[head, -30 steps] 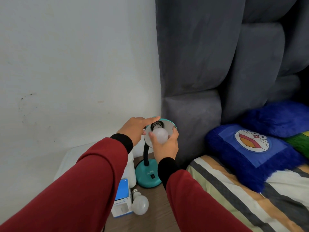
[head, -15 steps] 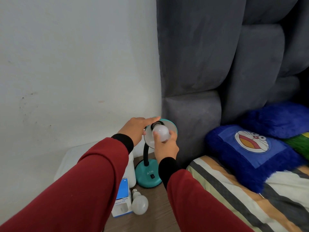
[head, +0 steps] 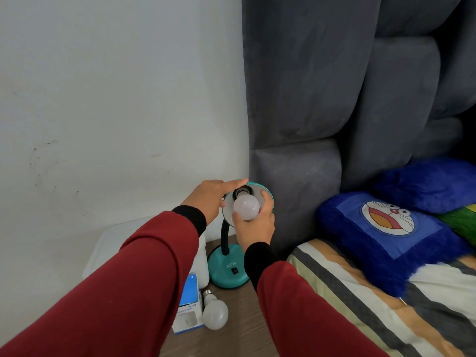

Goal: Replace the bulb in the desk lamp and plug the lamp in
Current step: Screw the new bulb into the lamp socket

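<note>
At the bedside table's back edge, right hand (head: 255, 225) grips bulb (head: 246, 207) in lamp (head: 229, 269) socket, left hand (head: 208, 199) clasping shade (head: 268, 195); judged mid-screwing, further turns needed.

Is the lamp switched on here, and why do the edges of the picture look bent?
Head view: the bulb in the lamp looks unlit, with soft, even room light and no glare; the wide lens bows the headboard; the sleeves look slightly soft.
</note>
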{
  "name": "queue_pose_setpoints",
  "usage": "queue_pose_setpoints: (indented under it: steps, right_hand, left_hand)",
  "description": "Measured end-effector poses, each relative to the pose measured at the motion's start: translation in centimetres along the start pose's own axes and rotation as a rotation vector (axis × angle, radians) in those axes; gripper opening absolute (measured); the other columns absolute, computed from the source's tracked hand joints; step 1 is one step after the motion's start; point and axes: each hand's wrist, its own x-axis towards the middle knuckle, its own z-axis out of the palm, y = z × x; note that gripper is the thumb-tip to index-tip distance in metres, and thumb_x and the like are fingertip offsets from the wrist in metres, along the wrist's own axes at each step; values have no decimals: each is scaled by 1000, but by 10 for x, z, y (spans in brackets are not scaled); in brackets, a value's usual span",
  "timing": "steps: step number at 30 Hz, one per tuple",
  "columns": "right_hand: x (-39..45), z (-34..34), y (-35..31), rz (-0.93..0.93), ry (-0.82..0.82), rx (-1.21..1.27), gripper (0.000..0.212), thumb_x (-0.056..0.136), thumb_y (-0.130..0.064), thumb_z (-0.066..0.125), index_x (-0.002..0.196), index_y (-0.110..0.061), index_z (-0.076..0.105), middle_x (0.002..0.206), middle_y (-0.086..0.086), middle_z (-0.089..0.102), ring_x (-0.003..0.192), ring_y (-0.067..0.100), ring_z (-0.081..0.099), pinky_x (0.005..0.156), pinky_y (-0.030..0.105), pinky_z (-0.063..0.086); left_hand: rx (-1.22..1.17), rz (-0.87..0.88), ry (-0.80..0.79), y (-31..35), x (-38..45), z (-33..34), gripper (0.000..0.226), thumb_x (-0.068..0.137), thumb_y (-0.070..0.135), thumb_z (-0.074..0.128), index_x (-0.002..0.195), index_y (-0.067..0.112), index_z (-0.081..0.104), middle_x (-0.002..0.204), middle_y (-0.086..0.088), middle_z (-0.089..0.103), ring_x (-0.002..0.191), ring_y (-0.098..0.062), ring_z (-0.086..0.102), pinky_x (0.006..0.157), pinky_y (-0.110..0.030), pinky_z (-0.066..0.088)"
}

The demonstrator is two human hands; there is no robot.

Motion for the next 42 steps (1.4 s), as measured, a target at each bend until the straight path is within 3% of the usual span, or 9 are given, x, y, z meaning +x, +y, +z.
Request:
queue_pose_setpoints:
  steps: [5,10,14,19,24,28,31,36,42]
  right_hand:
    - [4,0,0,167,-23,104,68,85,-46,61,138,-14,34,127,19,57,109,30,61,88,30,49]
    - [2,1,3,45,-13,-17,65,81,-29,68,137,-26,35,128,15,54,113,30,57,91,30,46]
    - [4,1,-1,191,-16,102,63,86,-54,53,133,-13,43,124,20,59,107,33,63,94,37,52]
    - [1,-1,2,10,3,-32,69,81,-31,69,140,-26,33,134,14,48,118,31,52,95,34,45]
    - [5,-1,0,137,5,38,66,88,-49,54,139,-13,36,130,19,55,115,32,57,94,33,47]
    - [3,0,0,-9,-11,-68,69,81,-31,69,140,-22,34,134,13,46,120,30,50,97,34,44]
    - [3,0,0,84,-38,28,59,85,-43,63,132,-16,41,123,15,57,104,27,61,87,29,49]
    - [1,-2,-1,-9,-1,-58,75,82,-33,68,144,-24,27,136,14,44,122,30,48,97,33,42]
    - [3,0,-1,96,-22,11,58,88,-43,58,135,-16,37,127,19,56,111,32,58,87,31,48]
  left_hand:
    - [-23,1,-4,0,-1,0,83,87,-19,38,144,43,30,89,3,45,85,-16,57,93,-25,50]
    - [-12,5,2,0,-1,1,83,88,-18,37,144,42,29,93,2,49,86,-16,58,92,-23,48]
    - [-30,3,6,-1,-2,1,84,86,-19,37,143,43,32,82,6,43,79,-12,53,92,-25,50]
    - [-16,16,20,0,-1,2,81,88,-17,39,143,42,31,75,11,39,78,-13,52,87,-19,46]
    - [-69,3,22,-2,-2,3,84,85,-20,36,142,42,35,83,5,43,81,-16,55,94,-29,51]
    - [-47,11,32,0,-2,3,82,86,-19,37,143,40,34,89,-1,48,84,-19,58,95,-27,50]
    - [-74,-2,26,-2,-1,5,83,86,-19,37,142,42,34,96,-6,53,91,-22,62,97,-32,51]
    - [-89,-7,25,-3,-1,6,83,86,-20,36,142,41,35,93,-2,50,93,-25,62,98,-35,50]
    - [-94,-14,19,-3,0,6,86,84,-22,36,142,41,35,100,-8,55,97,-25,62,99,-36,50]
